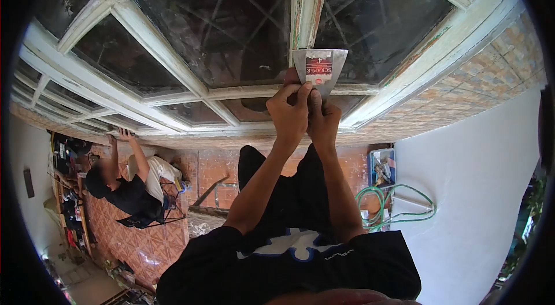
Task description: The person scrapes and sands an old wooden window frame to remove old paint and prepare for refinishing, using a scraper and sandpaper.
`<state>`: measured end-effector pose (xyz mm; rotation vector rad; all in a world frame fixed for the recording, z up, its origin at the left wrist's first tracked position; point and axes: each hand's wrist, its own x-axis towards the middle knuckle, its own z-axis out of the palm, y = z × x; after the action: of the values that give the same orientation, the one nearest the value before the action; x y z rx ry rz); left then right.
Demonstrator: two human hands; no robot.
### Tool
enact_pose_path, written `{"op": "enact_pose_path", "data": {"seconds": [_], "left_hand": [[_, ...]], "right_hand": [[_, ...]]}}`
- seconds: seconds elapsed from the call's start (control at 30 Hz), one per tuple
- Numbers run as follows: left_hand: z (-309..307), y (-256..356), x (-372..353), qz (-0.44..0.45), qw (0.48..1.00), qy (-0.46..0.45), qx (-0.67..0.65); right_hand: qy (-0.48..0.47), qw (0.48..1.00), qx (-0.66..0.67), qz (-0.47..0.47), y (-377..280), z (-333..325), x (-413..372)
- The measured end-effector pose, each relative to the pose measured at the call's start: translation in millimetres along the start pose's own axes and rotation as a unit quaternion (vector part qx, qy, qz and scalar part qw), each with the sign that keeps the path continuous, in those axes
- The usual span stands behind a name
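Note:
A metal scraper (329, 81) with a red and white label stands blade up in front of the window's vertical bar. My left hand (288, 113) is closed at the blade's lower left, its thumb against the label. Close beside it, my right hand (324, 126) grips the scraper low down, thumb pressed near the base of the blade. The handle is hidden behind my fingers. Behind the blade, the white window frame (304, 2) shows worn paint, with reddish and greenish patches along the bar. Dusty dark glass panes (231, 28) lie on both sides.
A co-worker (136, 192) sits on a chair at the left, hands raised to the frame's lower edge. A blue bin (382, 167) holding tools and a coiled green hose (376, 192) lie at the right. Brick-patterned wall (439, 94) runs below the window. Tools crowd a shelf (75, 212) far left.

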<state>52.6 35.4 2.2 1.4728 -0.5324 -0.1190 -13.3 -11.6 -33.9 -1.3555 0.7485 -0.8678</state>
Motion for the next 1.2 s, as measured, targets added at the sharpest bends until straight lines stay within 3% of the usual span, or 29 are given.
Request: {"op": "enact_pose_path", "data": {"seconds": [0.53, 0.63, 0.83, 0.9, 1.07, 1.2], "left_hand": [[0.2, 9.1, 1.8, 0.024, 0.999, 0.022, 0.020], [-3.1, -10.1, -0.2, 0.004, 1.000, 0.011, 0.017], [-3.1, -4.8, -2.0, -0.005, 1.000, 0.010, 0.011], [-1.1, 1.7, 4.1, 0.036, 0.999, 0.025, 0.005], [-3.2, 4.3, 0.3, 0.004, 0.999, 0.006, 0.031], [-1.7, 1.0, 4.2, -0.007, 1.000, -0.001, 0.023]], "right_hand": [[0.027, 0.998, -0.048, -0.035, -15.2, 6.4, -1.3], [0.034, 0.999, 0.031, 0.006, -3.8, 13.2, -5.2], [0.020, 1.000, 0.017, 0.016, -2.5, 7.3, -6.5], [0.013, 1.000, 0.017, 0.005, -10.0, 9.6, -1.6], [0.027, 0.998, -0.019, -0.044, -7.9, 6.5, -1.4], [0.010, 1.000, 0.021, -0.012, -10.1, 7.6, 1.2]]}}
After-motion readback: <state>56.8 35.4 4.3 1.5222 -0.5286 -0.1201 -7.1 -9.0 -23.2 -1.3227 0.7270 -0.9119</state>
